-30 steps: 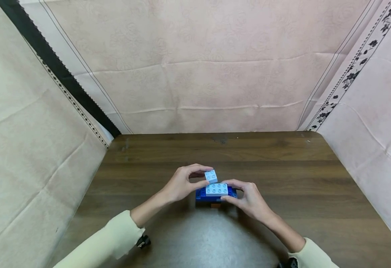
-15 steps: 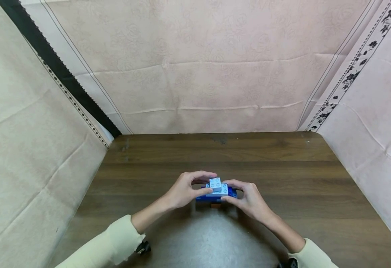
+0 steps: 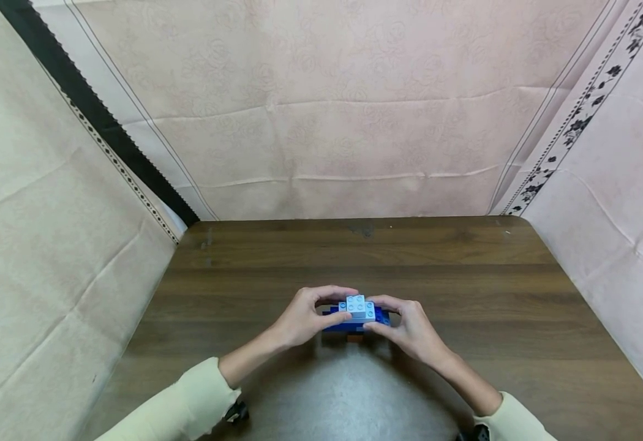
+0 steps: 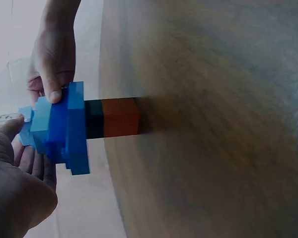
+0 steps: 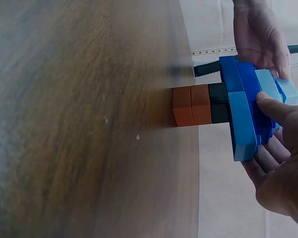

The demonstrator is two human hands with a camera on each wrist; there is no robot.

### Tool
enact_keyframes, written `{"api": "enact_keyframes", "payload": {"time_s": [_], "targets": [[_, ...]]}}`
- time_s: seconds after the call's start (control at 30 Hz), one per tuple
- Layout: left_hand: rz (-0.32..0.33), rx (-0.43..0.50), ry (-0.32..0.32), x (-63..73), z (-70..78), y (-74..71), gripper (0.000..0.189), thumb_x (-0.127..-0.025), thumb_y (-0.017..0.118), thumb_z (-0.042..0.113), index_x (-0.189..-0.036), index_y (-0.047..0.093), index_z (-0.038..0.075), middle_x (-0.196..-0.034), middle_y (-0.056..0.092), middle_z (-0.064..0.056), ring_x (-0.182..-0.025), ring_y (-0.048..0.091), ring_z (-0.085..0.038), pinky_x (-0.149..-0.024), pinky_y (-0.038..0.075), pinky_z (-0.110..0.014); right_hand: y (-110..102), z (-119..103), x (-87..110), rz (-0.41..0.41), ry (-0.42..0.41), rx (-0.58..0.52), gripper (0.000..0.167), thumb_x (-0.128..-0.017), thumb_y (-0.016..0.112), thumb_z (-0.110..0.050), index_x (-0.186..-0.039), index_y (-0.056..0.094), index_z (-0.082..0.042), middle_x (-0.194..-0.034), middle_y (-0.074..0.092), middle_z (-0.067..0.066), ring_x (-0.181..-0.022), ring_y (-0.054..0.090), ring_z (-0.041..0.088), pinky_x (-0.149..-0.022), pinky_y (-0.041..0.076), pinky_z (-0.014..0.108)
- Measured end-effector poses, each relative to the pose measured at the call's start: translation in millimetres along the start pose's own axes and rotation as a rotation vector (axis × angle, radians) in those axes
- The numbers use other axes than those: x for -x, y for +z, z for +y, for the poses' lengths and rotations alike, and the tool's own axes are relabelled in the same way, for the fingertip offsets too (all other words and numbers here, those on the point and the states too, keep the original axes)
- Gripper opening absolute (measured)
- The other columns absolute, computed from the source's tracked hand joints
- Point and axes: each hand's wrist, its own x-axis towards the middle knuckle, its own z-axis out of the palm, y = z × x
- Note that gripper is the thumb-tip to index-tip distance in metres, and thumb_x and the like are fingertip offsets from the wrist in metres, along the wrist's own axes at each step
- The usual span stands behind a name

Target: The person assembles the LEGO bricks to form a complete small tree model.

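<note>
A stacked toy-brick build stands upright on the table. Its base is orange-brown bricks (image 5: 191, 105), topped by dark, nearly black bricks (image 5: 218, 102). Wider blue bricks (image 4: 77, 134) and a dark blue layer (image 5: 256, 94) spread out above. On these lies a long light blue brick (image 3: 370, 312), and a small light blue brick (image 3: 356, 303) sits on its middle, slightly tilted in the right wrist view. My left hand (image 3: 302, 318) pinches the small brick between thumb and fingers. With thumb and fingers, my right hand (image 3: 409, 324) grips the dark blue layer from the right.
The brown wooden table (image 3: 266, 263) extends around the build, its far edge meeting a pale patterned cloth (image 3: 321, 122). More cloth hangs at both sides, with a black strip (image 3: 106, 122) at left.
My left hand has brought the small light blue brick down and to the right, from above the build onto the long light blue brick. My right hand has stayed in place.
</note>
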Motion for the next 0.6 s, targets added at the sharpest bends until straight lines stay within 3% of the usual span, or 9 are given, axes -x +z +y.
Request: {"api": "enact_keyframes", "payload": {"time_s": [0.27,0.6], "targets": [[0.038,0.099,-0.015,3.4,-13.1,6.8,0.037,-0.101,0.078,0.021,-0.137,0.073,0.023,-0.134,0.071,0.012,-0.122,0.066,-0.014,-0.099,0.057,-0.042,0.6,-0.9,-0.4,0.003,0.008,0.006,0.038,-0.089,0.088,-0.012,-0.126,0.076,-0.015,-0.122,0.077,0.001,-0.111,0.073,0.02,-0.092,0.06,0.045],[0.074,0.154,0.035,3.6,-22.7,13.4,0.038,-0.1,0.078,0.015,-0.137,0.072,0.02,-0.136,0.071,0.007,-0.124,0.066,-0.019,-0.099,0.057,-0.04,0.5,-3.0,0.1,0.005,0.018,0.014,0.039,-0.089,0.088,-0.011,-0.126,0.076,-0.013,-0.122,0.077,0.003,-0.113,0.073,0.023,-0.093,0.06,0.046]]}}
